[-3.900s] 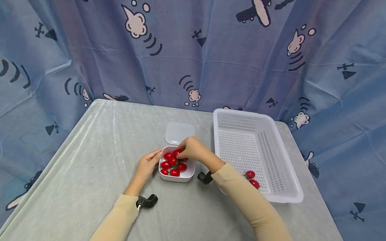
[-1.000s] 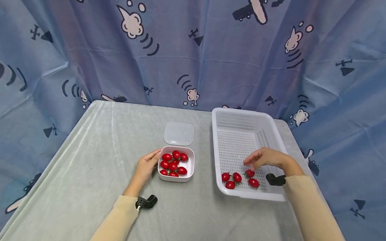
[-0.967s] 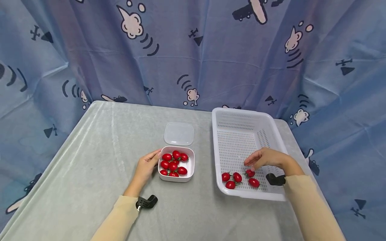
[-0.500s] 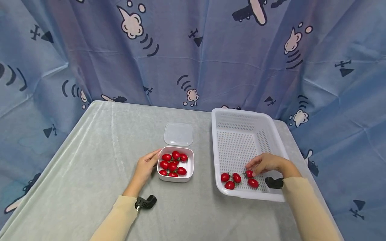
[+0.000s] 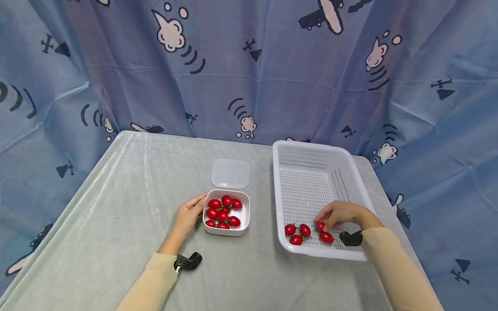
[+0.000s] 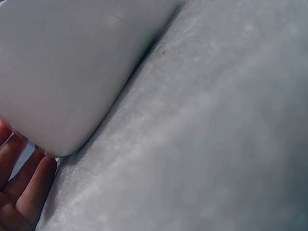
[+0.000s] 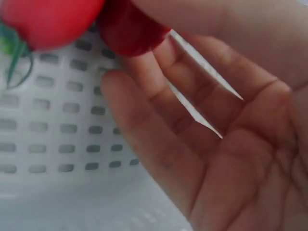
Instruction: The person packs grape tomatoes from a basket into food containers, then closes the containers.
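Note:
My right hand [image 5: 342, 214] reaches into the white perforated basket [image 5: 277, 194] and pinches a cherry tomato [image 5: 320, 226] between thumb and fingers. Right beside it lies another cherry tomato [image 5: 326, 237], whose green stem shows in the right wrist view. Three more, including a front cherry tomato [image 5: 296, 239], lie in the basket's near left corner. With its fingers against the outside, my left hand [image 5: 188, 217] touches the left wall of a small white box [image 5: 227, 232]. Several cherry tomatoes [image 5: 222, 215] fill most of that box. In the left wrist view, fingertips [image 6: 45, 166] meet its lower corner.
A translucent lid [image 5: 230, 174] lies flat just behind the box. The grey-white cloth [image 5: 128, 207] covers the table, and a blue patterned curtain [image 5: 218, 86] hangs behind it. Raised rims surround the basket.
After reaching into the box earlier, my right hand has moved to the basket. Over the last second it has lowered and taken hold of a cherry tomato. My left hand stays put.

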`<state>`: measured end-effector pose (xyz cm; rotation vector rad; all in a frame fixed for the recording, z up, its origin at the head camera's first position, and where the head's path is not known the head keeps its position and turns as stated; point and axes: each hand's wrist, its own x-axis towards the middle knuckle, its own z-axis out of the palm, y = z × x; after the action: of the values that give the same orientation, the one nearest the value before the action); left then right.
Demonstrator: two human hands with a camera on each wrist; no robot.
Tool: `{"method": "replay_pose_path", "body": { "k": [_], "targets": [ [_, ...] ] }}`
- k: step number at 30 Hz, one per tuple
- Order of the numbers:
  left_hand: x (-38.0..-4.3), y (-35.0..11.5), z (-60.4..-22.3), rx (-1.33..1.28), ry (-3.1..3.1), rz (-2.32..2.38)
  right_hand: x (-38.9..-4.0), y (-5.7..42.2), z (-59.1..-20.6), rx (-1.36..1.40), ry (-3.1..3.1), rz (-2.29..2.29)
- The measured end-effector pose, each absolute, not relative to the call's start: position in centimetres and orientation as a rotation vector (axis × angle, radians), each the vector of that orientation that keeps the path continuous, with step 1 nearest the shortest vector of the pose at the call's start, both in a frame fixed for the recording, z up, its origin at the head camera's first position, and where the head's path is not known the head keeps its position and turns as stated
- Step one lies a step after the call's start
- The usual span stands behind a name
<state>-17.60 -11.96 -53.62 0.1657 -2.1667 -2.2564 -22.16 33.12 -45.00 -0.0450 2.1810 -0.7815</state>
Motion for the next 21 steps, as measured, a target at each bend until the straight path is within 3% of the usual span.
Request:
{"method": "replay_pose_path", "body": {
  "k": [12,21],
  "targets": [
    [-17.6,-12.1,-53.6,0.185,-2.155,-2.306,-22.1,32.7,-44.9,-0.075,2.239,-0.825],
    [-17.6,-12.1,-53.5,0.192,-2.176,-2.294,-22.3,31.3,-42.6,-0.177,2.293,-1.039]
  ]
}}
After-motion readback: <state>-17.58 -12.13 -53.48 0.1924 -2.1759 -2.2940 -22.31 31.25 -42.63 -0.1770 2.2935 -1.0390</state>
